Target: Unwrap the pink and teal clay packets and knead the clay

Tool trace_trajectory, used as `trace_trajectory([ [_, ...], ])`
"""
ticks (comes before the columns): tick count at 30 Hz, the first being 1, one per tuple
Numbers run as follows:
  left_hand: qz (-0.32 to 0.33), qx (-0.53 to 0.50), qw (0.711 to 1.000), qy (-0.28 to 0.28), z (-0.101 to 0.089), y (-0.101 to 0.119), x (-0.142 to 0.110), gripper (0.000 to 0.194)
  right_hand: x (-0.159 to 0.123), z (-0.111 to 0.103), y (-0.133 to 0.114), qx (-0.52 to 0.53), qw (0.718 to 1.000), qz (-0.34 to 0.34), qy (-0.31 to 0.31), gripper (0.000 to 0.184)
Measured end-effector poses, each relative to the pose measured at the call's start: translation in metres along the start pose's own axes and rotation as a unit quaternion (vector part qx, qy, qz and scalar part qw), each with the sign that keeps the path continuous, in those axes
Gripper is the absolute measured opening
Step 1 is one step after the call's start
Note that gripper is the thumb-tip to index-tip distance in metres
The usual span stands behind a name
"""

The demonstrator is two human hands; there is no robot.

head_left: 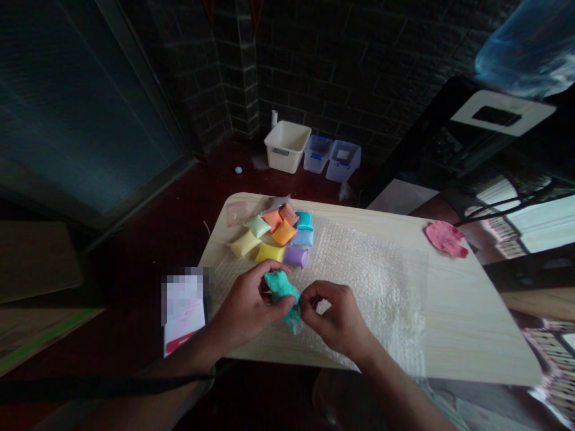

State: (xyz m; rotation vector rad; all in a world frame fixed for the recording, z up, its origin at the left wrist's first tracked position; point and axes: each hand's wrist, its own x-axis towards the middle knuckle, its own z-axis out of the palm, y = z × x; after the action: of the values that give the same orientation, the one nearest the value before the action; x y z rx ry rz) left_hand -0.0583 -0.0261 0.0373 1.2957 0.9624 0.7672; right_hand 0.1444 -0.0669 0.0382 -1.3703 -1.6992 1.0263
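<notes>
My left hand (249,305) and my right hand (335,317) both pinch a small teal packet (283,291) of soft clay over the near edge of a light wooden table (471,311). The left fingers wrap its upper part, the right fingertips grip its lower end. Just beyond it lies a cluster of several small coloured packets (278,236): yellow, orange, blue, purple, light green. A sheet of bubble wrap (372,269) covers the middle of the table under my hands.
A flattened pink lump of clay (445,237) lies at the table's far right. A white and red card (185,323) sits at the left edge. On the floor beyond stand a white bin (286,145) and two clear boxes (332,158). Dark furniture stands at right.
</notes>
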Motion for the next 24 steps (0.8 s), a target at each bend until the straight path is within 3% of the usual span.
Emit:
trace_trajectory([
  [4, 0.004, -0.009, 1.0, -0.006, -0.001, 0.001, -0.001, 0.046, 0.003, 0.001, 0.006, 0.173, 0.98, 0.099, -0.011, 0.018],
  [8, -0.011, -0.127, 0.992, 0.017, 0.002, 0.0, 0.002, 0.059, 0.007, 0.003, 0.004, 0.281, 0.952, 0.119, 0.02, 0.031],
  [11, -0.043, -0.187, 0.981, -0.012, 0.007, -0.001, 0.005, 0.064, 0.008, 0.007, 0.001, 0.291, 0.947, 0.104, 0.081, 0.031],
  [14, -0.086, -0.184, 0.979, -0.031, 0.009, 0.0, 0.006, 0.049, 0.007, 0.011, -0.001, 0.281, 0.949, 0.09, 0.112, 0.03],
  [19, -0.124, -0.18, 0.975, -0.048, 0.009, 0.0, 0.005, 0.042, 0.006, 0.013, 0.001, 0.273, 0.951, 0.076, 0.121, 0.027],
  [24, -0.117, -0.17, 0.977, -0.059, 0.01, -0.001, 0.004, 0.039, 0.005, 0.015, 0.003, 0.271, 0.954, 0.07, 0.106, 0.026],
])
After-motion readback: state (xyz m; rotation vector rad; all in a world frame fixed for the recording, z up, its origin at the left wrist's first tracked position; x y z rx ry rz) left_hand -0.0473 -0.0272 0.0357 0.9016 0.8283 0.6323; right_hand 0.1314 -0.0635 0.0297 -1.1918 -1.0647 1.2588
